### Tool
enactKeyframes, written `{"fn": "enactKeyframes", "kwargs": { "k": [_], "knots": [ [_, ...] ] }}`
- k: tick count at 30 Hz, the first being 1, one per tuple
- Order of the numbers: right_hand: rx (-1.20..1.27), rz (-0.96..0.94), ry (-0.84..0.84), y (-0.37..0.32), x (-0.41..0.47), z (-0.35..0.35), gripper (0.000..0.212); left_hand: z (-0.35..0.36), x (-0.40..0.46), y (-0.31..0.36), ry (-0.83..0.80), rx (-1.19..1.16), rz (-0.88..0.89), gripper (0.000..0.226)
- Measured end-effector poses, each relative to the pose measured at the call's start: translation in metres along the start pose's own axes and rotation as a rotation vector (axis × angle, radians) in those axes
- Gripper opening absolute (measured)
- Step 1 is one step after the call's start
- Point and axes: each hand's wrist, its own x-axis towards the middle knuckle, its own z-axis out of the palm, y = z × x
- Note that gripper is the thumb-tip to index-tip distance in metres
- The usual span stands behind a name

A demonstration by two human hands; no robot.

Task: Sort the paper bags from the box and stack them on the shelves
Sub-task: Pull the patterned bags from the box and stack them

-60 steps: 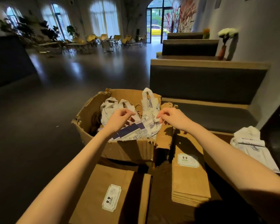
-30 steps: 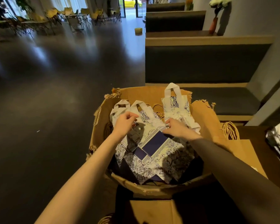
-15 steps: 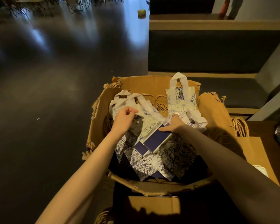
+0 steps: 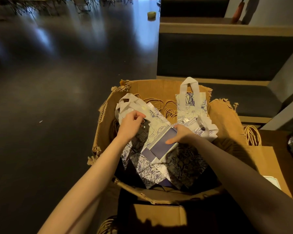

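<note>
A torn cardboard box [image 4: 159,86] sits in front of me, filled with flat white paper bags printed in blue. My left hand [image 4: 131,125] pinches the top edge of the left bag [image 4: 156,115] just below its white handles. My right hand [image 4: 181,135] lies on the dark-blue folded base of the same stack [image 4: 161,146], thumb on top and fingers tucked under the edge. Another printed bag [image 4: 189,105] stands upright at the box's back right. Brown twine handles [image 4: 166,107] of kraft bags show behind them.
Brown kraft bags [image 4: 267,166] lie flat to the right of the box, and another [image 4: 159,215] lies below it. A dark upholstered bench [image 4: 227,53] stands behind the box. Dark glossy floor [image 4: 49,98] stretches to the left. Chairs stand far back.
My view has tilted down and moved closer over the box. My right hand has slid from the bag's top edge onto the dark-blue base. The left hand keeps its pinch.
</note>
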Motion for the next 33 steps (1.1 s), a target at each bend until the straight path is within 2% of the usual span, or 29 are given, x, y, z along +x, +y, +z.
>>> {"fn": "enactKeyframes", "kwargs": {
  "k": [3,6,9,12,13,15,18,20,22,25,28,30,33],
  "knots": [
    [0.009,-0.08,0.042,-0.007,-0.01,-0.015,0.03,0.0,-0.001,0.002,0.002,-0.024,-0.004,0.021],
    [0.088,-0.17,0.146,-0.005,-0.026,-0.03,0.042,0.001,-0.002,0.005,0.003,-0.084,-0.007,0.02],
    [0.219,-0.237,0.27,-0.013,-0.056,-0.052,0.033,0.001,-0.006,0.01,0.059,-0.164,0.01,0.02],
    [0.437,-0.242,0.428,-0.019,-0.079,-0.066,0.04,0.002,-0.015,0.022,0.136,-0.268,0.029,0.012],
    [0.544,-0.247,0.481,-0.021,-0.083,-0.066,0.043,0.003,-0.019,0.026,0.135,-0.297,0.03,0.015],
    [0.721,-0.242,0.565,-0.023,-0.09,-0.058,0.046,0.007,-0.026,0.034,0.027,-0.325,-0.005,0.024],
    [0.916,-0.253,0.571,-0.028,-0.093,-0.036,0.04,0.018,-0.04,0.038,-0.185,-0.344,0.023,0.016],
    [0.942,-0.276,0.567,-0.03,-0.093,-0.024,0.036,0.021,-0.046,0.035,-0.154,-0.382,0.039,0.017],
    [0.949,-0.28,0.558,-0.03,-0.092,-0.015,0.032,0.021,-0.045,0.028,-0.109,-0.389,0.036,0.027],
    [0.974,-0.29,0.54,-0.029,-0.09,-0.009,0.026,0.018,-0.045,0.024,-0.032,-0.305,0.053,0.051],
    [1.024,-0.289,0.546,-0.026,-0.086,-0.009,0.024,0.018,-0.046,0.026,-0.009,-0.25,0.088,0.059],
    [1.046,-0.281,0.555,-0.024,-0.083,-0.009,0.028,0.021,-0.046,0.027,-0.043,-0.206,0.107,0.058],
    [1.039,-0.276,0.565,-0.027,-0.085,-0.01,0.05,0.026,-0.049,0.032,-0.149,-0.241,0.143,0.047]
  ]
}}
